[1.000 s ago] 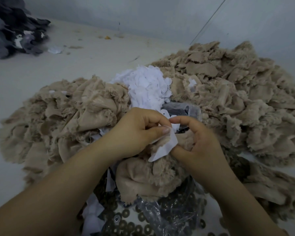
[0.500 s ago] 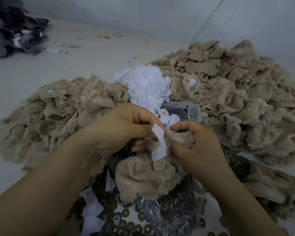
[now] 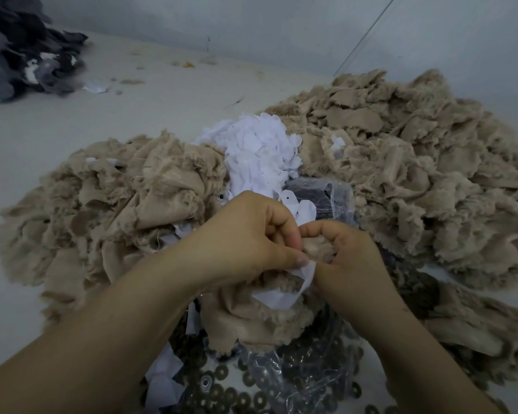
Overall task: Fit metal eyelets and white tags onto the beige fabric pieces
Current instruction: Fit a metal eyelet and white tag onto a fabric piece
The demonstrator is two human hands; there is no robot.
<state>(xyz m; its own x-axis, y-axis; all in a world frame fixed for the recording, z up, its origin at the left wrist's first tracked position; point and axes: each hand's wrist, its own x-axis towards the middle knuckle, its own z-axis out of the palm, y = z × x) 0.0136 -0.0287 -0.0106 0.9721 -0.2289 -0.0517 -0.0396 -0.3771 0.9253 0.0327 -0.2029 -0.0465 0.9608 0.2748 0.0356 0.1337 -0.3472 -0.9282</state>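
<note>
Left hand [image 3: 251,237] pinching tag [image 3: 284,291], right hand [image 3: 347,258] curled

two hands [image 3: 296,249], two beige fabric heaps [image 3: 401,162]

A frayed beige fabric piece [image 3: 251,318] is bunched between the fingertips of both hands, sagging below them. A thin white fabric tag [image 3: 284,291] curls down from the same pinch (its upper end hidden under the thumbs). Flat round dark metal eyelets [image 3: 222,392] lie scattered beneath the fingers, nearer the viewer.
</note>
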